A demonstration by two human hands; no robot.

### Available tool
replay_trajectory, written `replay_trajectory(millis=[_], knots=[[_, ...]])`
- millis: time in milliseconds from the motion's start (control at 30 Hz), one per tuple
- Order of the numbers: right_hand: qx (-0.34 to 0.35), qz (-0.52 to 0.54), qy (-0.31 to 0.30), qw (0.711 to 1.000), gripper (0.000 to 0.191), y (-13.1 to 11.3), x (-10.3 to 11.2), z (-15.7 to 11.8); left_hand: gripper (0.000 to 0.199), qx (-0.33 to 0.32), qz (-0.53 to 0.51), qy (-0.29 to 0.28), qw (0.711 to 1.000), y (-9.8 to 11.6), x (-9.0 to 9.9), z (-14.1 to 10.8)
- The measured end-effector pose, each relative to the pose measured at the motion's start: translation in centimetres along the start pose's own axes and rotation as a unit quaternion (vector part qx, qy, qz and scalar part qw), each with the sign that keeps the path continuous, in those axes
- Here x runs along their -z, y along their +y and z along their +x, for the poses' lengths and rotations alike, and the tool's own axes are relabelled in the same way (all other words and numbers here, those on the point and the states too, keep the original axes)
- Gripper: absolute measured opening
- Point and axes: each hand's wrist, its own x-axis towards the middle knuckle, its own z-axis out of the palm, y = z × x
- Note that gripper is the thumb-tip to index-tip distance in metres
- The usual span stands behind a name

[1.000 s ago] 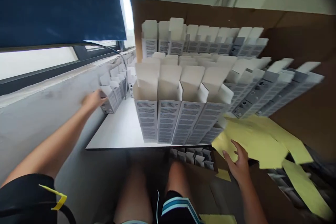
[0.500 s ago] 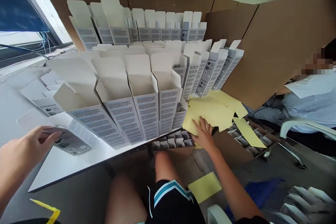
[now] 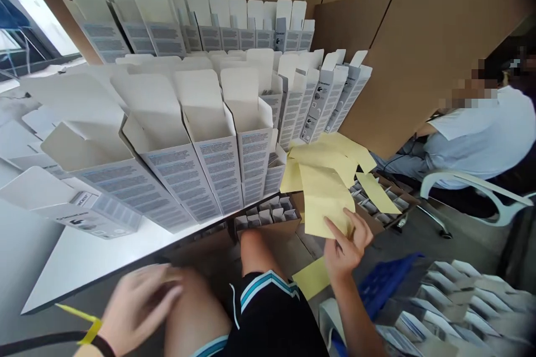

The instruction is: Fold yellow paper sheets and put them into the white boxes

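Observation:
A yellow paper sheet is pinched by its lower edge in my right hand, lifted in front of a pile of yellow sheets at the table's right end. Low at the left, my left hand is over my thigh, blurred by motion; whether its fingers hold anything cannot be made out. Tall white cartons with open top flaps stand in rows on the white table. One printed carton lies at the table's left, its flap open.
Brown cardboard panels rise behind the cartons. Below the table is a box of small cartons. At the lower right, more cartons stand beside blue material. A seated person is at the right.
My left hand has let go of the printed carton and moved right and down, off the table. My right hand has lifted a yellow sheet from the pile. The view has shifted.

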Motion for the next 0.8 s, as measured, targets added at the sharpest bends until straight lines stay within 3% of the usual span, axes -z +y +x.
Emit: replay_trajectory(millis=[67, 133, 233, 300, 367, 467, 533, 600, 667, 733, 800], knots=[[-0.029, 0.018, 0.001, 0.999, 0.034, -3.2, 2.0, -1.3, 0.025, 0.030, -0.151, -0.133, 0.979, 2.9, -5.7, 2.5], [-0.040, 0.043, -0.006, 0.998, 0.037, -5.9, 3.6, -3.0, 0.050, 0.083, -0.349, -0.208, 0.910, 5.0, -10.7, 5.7], [-0.032, 0.087, -0.064, 0.994, 0.044, -8.6, 5.6, -6.0, 0.082, 0.171, -0.545, -0.234, 0.787, 6.9, -15.9, 9.9], [-0.011, 0.115, -0.118, 0.986, 0.048, -9.6, 6.7, -8.0, 0.077, 0.204, -0.568, -0.191, 0.774, 7.7, -17.7, 11.4], [0.012, 0.134, -0.162, 0.978, 0.053, -9.7, 7.8, -9.7, 0.071, 0.203, -0.569, -0.138, 0.785, 8.2, -18.3, 11.6], [0.028, 0.160, -0.221, 0.962, 0.060, -8.6, 9.0, -10.8, 0.074, 0.177, -0.579, -0.080, 0.792, 8.0, -17.7, 10.4], [0.005, 0.199, -0.250, 0.948, 0.063, -7.6, 9.1, -10.4, 0.074, 0.150, -0.574, -0.042, 0.804, 7.2, -16.6, 9.1], [-0.071, 0.287, -0.274, 0.915, 0.069, -6.8, 8.4, -9.3, 0.068, 0.115, -0.546, -0.012, 0.830, 6.0, -15.3, 7.7], [-0.187, 0.408, -0.297, 0.843, 0.079, -6.2, 6.7, -7.9, 0.060, 0.082, -0.502, 0.008, 0.861, 4.9, -14.1, 6.1], [-0.301, 0.506, -0.319, 0.742, 0.086, -6.0, 4.6, -6.5, 0.052, 0.060, -0.454, 0.025, 0.889, 3.8, -13.0, 4.4], [-0.384, 0.539, -0.351, 0.663, 0.083, -6.4, 2.5, -5.3, 0.045, 0.042, -0.404, 0.035, 0.913, 3.0, -12.3, 2.7]])
